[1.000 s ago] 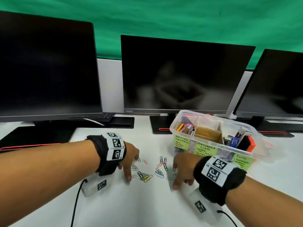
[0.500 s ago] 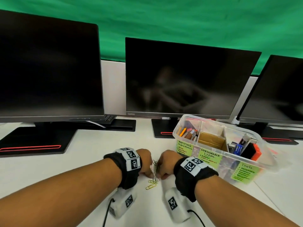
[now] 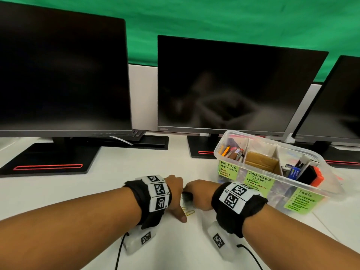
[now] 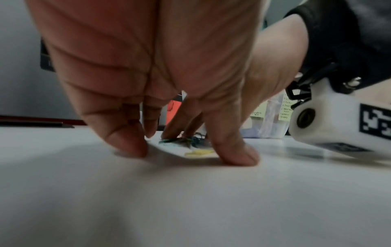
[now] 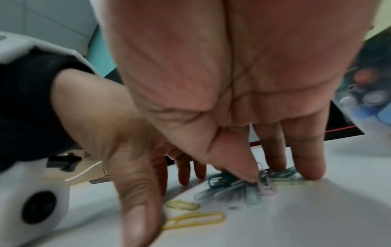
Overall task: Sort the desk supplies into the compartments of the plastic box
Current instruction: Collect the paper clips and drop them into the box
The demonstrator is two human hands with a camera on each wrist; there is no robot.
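left hand [image 3: 176, 189] fingers [image 4: 131, 142] spread, tips down on the bench [image 3: 97, 191] | paper clips [image 5: 237, 185] bunched between both hands | right hand [image 3: 200, 193] fingers [image 5: 308, 158] pinching into the pile | plastic box [image 3: 272, 184] just right, pens and tools inside

We are looking at an office-style workstation set up for recording: three black flat-screen monitors [image 3: 64, 75] stand side by side on a white worktop [image 3: 109, 172]. Behind them hangs a wrinkled green fabric backdrop [image 3: 214, 20], and black wristbands with square printed markers [image 3: 158, 190] sit on both wrists.
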